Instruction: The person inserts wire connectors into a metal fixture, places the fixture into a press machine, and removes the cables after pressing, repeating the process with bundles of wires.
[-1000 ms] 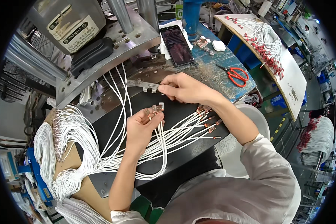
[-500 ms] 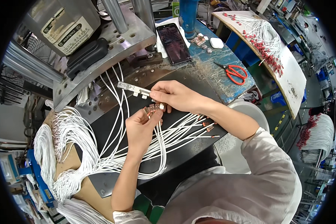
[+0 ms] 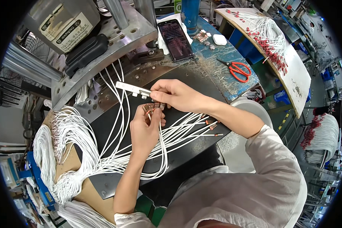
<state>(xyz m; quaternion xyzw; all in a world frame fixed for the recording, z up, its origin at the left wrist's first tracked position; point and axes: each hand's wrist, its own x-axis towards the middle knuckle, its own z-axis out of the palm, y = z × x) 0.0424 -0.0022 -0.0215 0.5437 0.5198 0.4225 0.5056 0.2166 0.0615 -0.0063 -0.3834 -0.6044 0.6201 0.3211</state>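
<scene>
Your left grip [image 3: 146, 127] is closed around small copper terminals [image 3: 151, 106], held just above the black work plate [image 3: 203, 81] in front of you, while your right grip [image 3: 174, 93] pinches a narrow metal strip [image 3: 131, 88] near its right end, the tabbed lower edge just above the terminals; whether strip and copper touch, you cannot tell past your fingers. Expect the terminals to be light, stiff and fiddly, their thin folds easy to bend, so take them by the flat sides, close to where the wires enter. The strip should be light and rigid, perhaps slick, and is best held at its plain edges, off the tabs. The white leads [image 3: 164, 152] dropping from your left grip look supple but springy and may tug at whatever you hold. Beneath, the plate looks smooth and carries a fan of white wires [image 3: 121, 163], several copper-tipped ends [image 3: 210, 122] lying under your right forearm, with a pale tub [image 3: 254, 108] beyond that elbow. Farther out, the blue bench [image 3: 212, 72] is scuffed and littered with shavings, bearing red-handled snips [image 3: 239, 72], a phone [image 3: 175, 40] and a small white case [image 3: 219, 39]. A heavy steel press [image 3: 133, 36] stands ahead to your left; off to the right, red-tipped wires [image 3: 271, 38] cover part of a side table [image 3: 292, 91], and more machinery fills the workshop behind.
</scene>
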